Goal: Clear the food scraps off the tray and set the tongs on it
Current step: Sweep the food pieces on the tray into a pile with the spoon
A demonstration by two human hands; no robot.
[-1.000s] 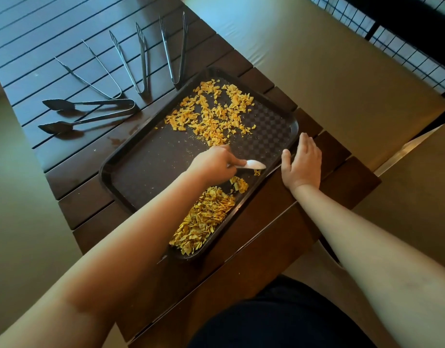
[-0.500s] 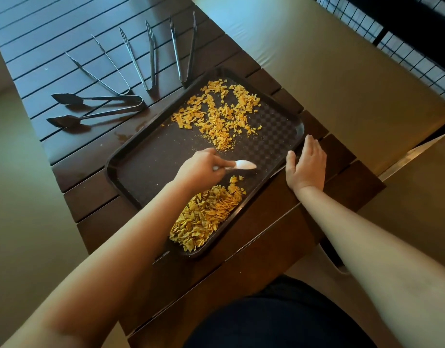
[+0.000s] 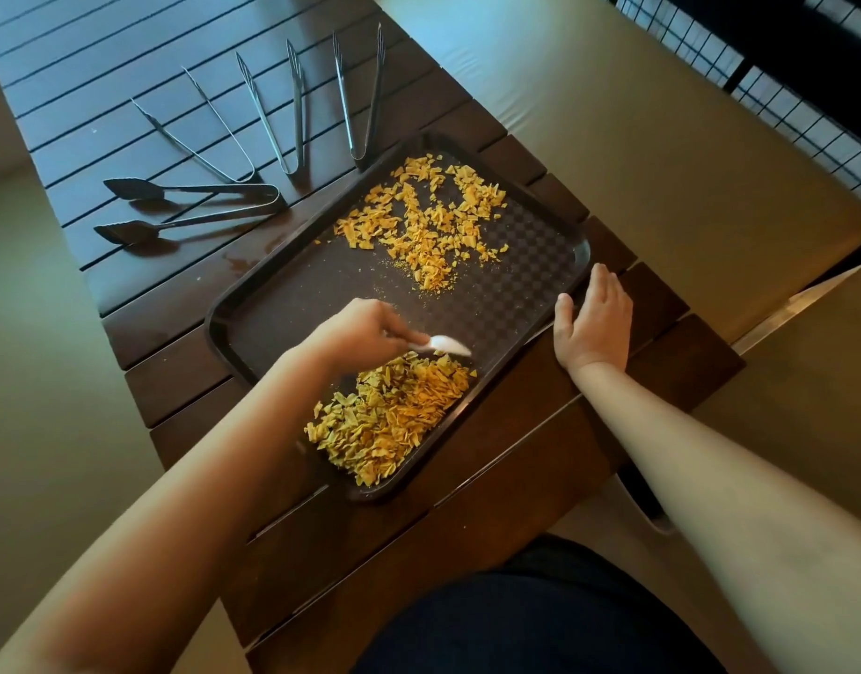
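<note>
Since a moment earlier, left hand (image 3: 365,328) drew the white spoon (image 3: 443,343) back against the near scrap pile (image 3: 394,415), fingers pinching its handle. Tongs (image 3: 190,206) lay on the table left of the tray (image 3: 282,294); right hand (image 3: 595,323) lay flat, fingers together, against the tray's right rim.

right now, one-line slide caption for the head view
Left hand scrapes scraps with a white scraper while right hand steadies the tray.

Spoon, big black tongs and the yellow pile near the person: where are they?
white spoon (image 3: 447,343), head view, on its bowl.
black-tipped tongs (image 3: 210,189), head view, on the upper arm's middle.
near pile of scraps (image 3: 389,415), head view, on the heap's centre.
</note>
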